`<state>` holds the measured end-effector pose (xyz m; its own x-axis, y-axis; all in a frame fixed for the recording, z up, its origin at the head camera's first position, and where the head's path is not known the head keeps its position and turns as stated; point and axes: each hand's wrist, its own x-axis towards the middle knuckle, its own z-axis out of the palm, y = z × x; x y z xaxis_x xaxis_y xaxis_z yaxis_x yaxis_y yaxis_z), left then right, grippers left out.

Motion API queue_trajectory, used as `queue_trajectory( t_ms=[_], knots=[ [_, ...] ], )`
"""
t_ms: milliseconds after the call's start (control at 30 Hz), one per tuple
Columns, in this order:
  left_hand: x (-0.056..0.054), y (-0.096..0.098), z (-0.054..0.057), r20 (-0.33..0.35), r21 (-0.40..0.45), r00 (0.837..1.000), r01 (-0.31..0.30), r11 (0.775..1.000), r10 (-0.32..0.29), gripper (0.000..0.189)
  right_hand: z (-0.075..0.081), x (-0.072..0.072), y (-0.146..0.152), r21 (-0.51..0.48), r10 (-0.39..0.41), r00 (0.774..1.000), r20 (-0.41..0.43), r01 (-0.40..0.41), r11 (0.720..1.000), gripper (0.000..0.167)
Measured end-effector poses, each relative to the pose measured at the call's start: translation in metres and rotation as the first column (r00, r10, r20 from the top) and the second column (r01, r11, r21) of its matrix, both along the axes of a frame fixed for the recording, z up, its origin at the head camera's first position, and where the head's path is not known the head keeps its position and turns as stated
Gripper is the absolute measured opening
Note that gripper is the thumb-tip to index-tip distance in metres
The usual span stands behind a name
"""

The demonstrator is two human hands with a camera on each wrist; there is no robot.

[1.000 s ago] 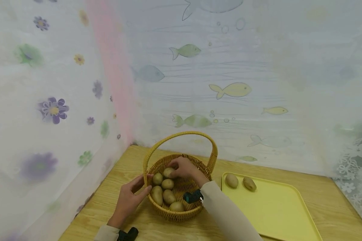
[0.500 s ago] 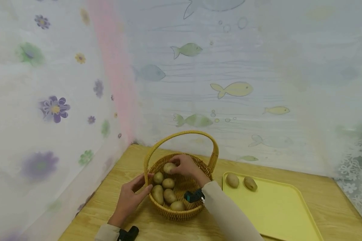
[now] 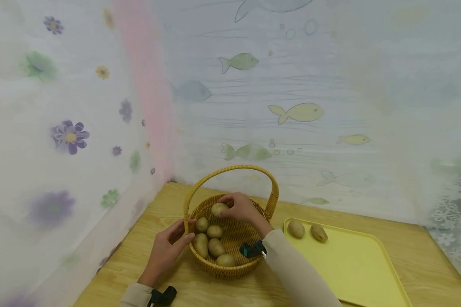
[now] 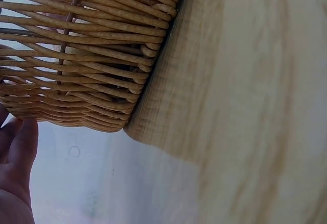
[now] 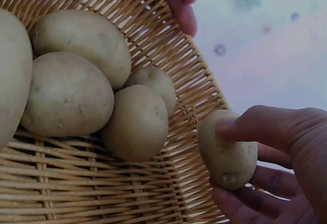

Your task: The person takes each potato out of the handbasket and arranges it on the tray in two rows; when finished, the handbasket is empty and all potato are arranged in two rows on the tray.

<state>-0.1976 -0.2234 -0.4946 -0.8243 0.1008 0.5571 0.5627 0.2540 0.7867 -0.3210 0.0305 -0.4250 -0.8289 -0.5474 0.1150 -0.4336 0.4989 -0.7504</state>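
Note:
A round wicker basket [image 3: 228,273] with a tall arched handle stands on the table. My left hand [image 3: 164,248] grips its left rim at the foot of the handle, thumb and fingers on either side. Inside the basket, my right hand [image 3: 243,208] pinches a potato [image 5: 227,150] between thumb and fingers, near the far-left wall. Several other potatoes [image 5: 69,94] lie together along the basket's left and near side, apart from the held one. In the left wrist view the basket's woven side [image 4: 87,55] fills the upper left, with fingertips [image 4: 24,137] at its rim.
To the right lies a yellow tray [image 3: 353,268] with two potatoes, one potato [image 3: 296,229] and another potato [image 3: 319,233], near its far-left corner. The wooden table [image 3: 399,243] meets patterned sheets with fish and flowers at the back and left.
My right hand has lifted the pinched potato slightly, away from the others and a little toward the right and far side. My left hand keeps its grip on the rim.

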Motion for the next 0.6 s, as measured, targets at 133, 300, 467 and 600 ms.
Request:
queue_trajectory(
  t_ms=[133,300,467,600],
  knots=[
    [0.000,-0.002,-0.002,-0.001,0.008,1.000,0.008,1.000,-0.008,0.042,0.001,0.001,0.002,-0.010,-0.015,1.000,0.018,0.015,1.000,0.037],
    [0.002,-0.003,-0.003,0.019,0.025,1.000,0.001,1.000,-0.001,0.043,0.005,0.006,0.003,-0.032,-0.024,1.000,0.019,0.024,0.999,0.037],
    [0.001,-0.002,0.001,0.011,0.023,1.000,-0.003,1.000,0.002,0.044,0.013,0.012,0.006,-0.052,-0.026,1.000,0.008,0.026,0.998,0.037],
    [0.000,-0.002,0.002,0.017,0.030,1.000,-0.009,1.000,0.009,0.041,0.016,0.015,0.009,-0.068,-0.022,1.000,0.005,0.022,0.997,0.038]
  ],
)
